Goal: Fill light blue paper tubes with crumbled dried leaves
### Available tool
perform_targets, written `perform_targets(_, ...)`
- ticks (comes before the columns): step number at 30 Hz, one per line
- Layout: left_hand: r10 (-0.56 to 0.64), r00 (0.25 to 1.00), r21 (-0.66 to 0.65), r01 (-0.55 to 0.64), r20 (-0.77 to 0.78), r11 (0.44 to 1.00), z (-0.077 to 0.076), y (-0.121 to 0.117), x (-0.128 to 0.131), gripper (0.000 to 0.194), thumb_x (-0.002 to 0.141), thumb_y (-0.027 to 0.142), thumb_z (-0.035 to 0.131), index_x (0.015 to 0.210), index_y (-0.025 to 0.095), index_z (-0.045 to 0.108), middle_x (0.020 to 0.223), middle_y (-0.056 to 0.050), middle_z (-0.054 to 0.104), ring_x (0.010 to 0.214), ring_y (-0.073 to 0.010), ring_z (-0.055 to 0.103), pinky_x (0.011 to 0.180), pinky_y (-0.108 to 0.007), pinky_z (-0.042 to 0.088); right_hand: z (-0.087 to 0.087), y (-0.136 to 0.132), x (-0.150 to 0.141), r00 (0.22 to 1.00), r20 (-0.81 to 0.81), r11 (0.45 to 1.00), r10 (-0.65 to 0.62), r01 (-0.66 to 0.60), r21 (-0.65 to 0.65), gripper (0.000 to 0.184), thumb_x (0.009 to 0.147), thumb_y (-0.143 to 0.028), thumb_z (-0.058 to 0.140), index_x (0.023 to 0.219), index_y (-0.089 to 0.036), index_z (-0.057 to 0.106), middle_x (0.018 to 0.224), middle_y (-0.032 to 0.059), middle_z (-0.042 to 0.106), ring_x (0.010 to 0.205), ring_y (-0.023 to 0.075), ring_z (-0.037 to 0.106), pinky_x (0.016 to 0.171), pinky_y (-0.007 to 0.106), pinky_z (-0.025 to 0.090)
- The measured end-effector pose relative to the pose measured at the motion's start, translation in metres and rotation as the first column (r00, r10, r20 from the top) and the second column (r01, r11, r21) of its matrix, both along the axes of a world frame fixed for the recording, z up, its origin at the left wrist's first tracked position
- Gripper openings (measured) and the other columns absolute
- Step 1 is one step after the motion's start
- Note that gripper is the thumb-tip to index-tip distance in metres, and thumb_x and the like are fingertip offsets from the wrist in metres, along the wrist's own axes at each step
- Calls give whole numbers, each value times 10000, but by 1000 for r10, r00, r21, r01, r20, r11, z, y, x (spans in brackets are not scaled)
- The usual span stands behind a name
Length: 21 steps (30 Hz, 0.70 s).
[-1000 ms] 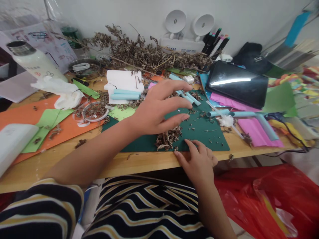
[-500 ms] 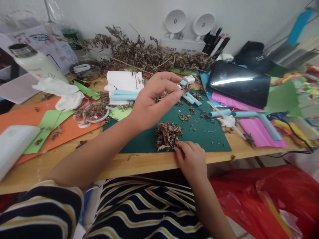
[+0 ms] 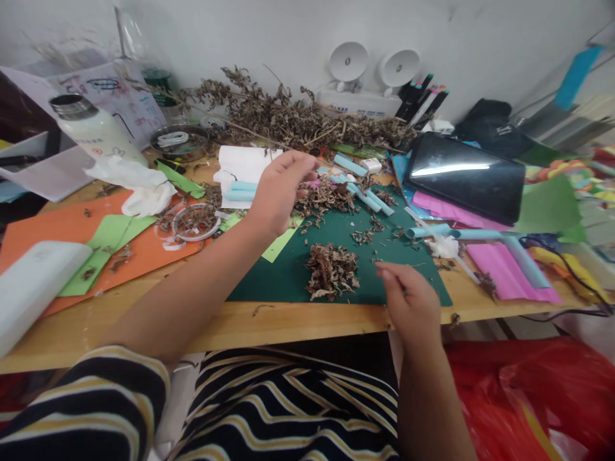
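A small pile of dried leaves [image 3: 332, 272] sits on the green cutting mat [image 3: 283, 282], near its front edge. My left hand [image 3: 281, 192] hovers over the back of the mat, its fingers stretched out and the thumb apart, with no object visible in it. Close behind and to its right lies a second heap of dried leaves [image 3: 331, 195]. My right hand [image 3: 414, 301] is at the mat's front right, apart from the small pile. Its fingers are curled, with index finger and thumb near together; anything between them is too small to make out.
Dried stems [image 3: 288, 118] lie along the wall. Light-blue paper tubes [image 3: 372, 200] rest behind the mat. A black tablet [image 3: 466, 176] lies at the right, and a white bottle [image 3: 98, 131] stands at the left beside orange paper [image 3: 29, 224]. Red plastic [image 3: 538, 378] is below the table edge.
My right hand has moved right, away from the small leaf pile. My left hand has shifted left and back from above the pile, and its fingers have straightened. The view has shifted slightly.
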<state>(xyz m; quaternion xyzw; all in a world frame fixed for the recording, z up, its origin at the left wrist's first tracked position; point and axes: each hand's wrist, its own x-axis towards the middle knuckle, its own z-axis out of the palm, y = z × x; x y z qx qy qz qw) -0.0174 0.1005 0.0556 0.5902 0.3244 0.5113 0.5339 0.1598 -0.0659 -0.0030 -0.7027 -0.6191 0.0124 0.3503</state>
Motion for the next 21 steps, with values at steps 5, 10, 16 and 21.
perform_targets(5,14,993,-66,-6,120,998,25,5,-20,260,807,394,270,872,211,443,930,-47,543,931,-187,523,670,-328,451,23,68,22,997,53,991,-51,57,-117,299,771,-358,399,957,-189,560,882,59,612,757,173,548,698,315,419)
perform_targets(10,18,890,-59,10,456,998,78,-44,-41,159,793,308,328,746,209,442,806,7,504,764,-119,542,588,-243,449,24,146,10,952,290,882,97,53,-468,450,732,-402,451,1129,-189,450,993,92,583,875,225,537,713,333,405)
perform_targets(16,-29,799,57,-6,601,998,98,-59,-56,213,836,248,287,705,168,435,695,31,434,610,-87,507,556,-252,419,12,162,-7,917,387,863,90,122,-491,639,709,-567,391,1231,-206,325,1100,154,509,922,285,524,702,389,405)
perform_targets(21,102,814,-165,-8,571,986,95,-33,-62,207,814,329,287,713,197,411,737,16,440,594,-70,482,509,-206,385,15,168,-5,902,422,821,89,173,-544,828,626,-701,341,1286,-214,232,1145,185,476,954,335,505,706,434,399)
